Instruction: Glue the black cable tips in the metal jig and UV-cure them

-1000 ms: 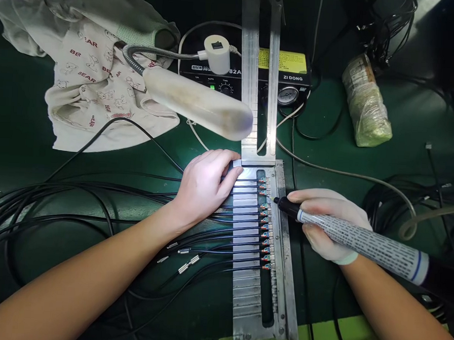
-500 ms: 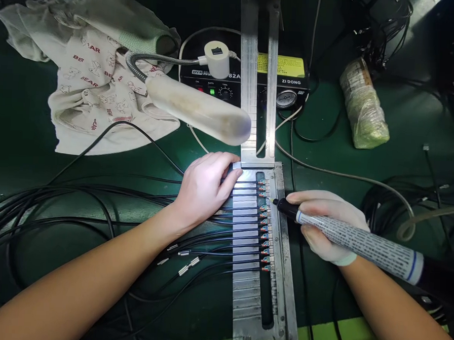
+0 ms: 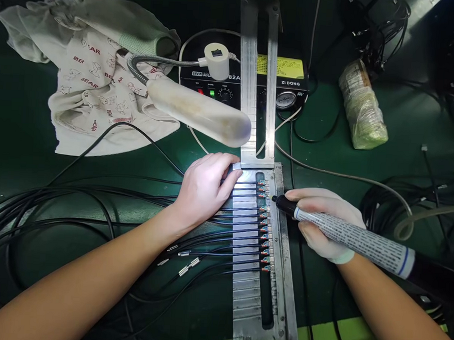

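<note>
While the left hand (image 3: 205,189) lies flat with its fingers spread loosely over the black cables (image 3: 96,189) laid across the metal jig (image 3: 245,287) on the green tabletop (image 3: 23,129), the right hand (image 3: 323,220) wraps its fingers around a pen-shaped tool (image 3: 353,237) whose tip sits at the upper cable ends.

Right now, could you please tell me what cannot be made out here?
Head view:
- Tip of the pen-shaped tool in the right hand: too small to tell whether it touches a cable end.
- Fixture slots under the left hand: covered by it.
- Controller box label: partly hidden behind the metal rails.
</note>
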Tool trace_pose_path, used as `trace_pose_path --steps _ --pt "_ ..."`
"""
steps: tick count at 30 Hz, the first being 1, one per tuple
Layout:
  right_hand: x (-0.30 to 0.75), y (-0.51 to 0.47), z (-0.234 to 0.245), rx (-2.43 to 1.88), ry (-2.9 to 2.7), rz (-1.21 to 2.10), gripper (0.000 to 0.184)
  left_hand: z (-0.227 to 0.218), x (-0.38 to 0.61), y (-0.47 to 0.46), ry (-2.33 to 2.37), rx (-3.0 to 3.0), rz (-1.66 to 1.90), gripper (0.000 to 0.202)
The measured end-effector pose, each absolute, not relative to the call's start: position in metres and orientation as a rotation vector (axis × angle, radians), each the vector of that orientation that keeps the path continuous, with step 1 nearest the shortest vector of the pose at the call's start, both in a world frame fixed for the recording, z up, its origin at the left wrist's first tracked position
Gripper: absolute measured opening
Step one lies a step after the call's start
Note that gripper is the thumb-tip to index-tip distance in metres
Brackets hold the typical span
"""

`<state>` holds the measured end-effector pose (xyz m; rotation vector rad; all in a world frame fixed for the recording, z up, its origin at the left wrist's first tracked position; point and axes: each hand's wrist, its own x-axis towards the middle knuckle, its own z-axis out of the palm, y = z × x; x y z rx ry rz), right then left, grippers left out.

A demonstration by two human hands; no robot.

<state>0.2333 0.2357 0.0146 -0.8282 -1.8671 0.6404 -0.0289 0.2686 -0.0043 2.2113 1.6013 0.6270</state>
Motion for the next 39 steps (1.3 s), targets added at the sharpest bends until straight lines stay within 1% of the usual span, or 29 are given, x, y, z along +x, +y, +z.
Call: trace_pose_path --steps 5,9,14,16,19,22,28,32,39 --pt "0.235 0.234 0.01 -0.854 -1.834 0.646 0.029 -0.004 -0.028 0.268 1.6 2.21 0.633 0.025" --pt "0.235 0.23 0.007 -0.916 -1.616 0.781 0.019 -0.004 -0.029 0.267 1.587 2.22 0.645 0.024" --pt "0.231 0.218 0.03 -0.881 -1.285 1.019 0.016 -0.004 -0.03 0.265 1.584 2.241 0.664 0.024" --pt "0.229 0.209 0.04 -0.894 -1.216 1.051 0.016 -0.005 -0.03 0.265 1.588 2.249 0.675 0.024" --pt "0.224 0.194 0.042 -0.931 -1.143 1.031 0.016 -0.005 -0.03 0.264 1.591 2.256 0.683 0.025" --pt "0.22 0.182 0.027 -0.975 -1.133 1.005 0.017 -0.005 -0.03 0.264 1.592 2.253 0.683 0.024" --pt "0.223 0.179 0.001 -1.009 -1.415 0.859 0.018 -0.004 -0.03 0.264 1.598 2.246 0.68 0.024" --pt "0.227 0.183 0.001 -1.028 -1.541 0.766 0.018 -0.006 -0.03 0.266 1.589 2.244 0.685 0.023" --pt "0.226 0.184 0.002 -1.012 -1.578 0.774 0.024 -0.006 -0.03 0.267 1.586 2.235 0.666 0.024"
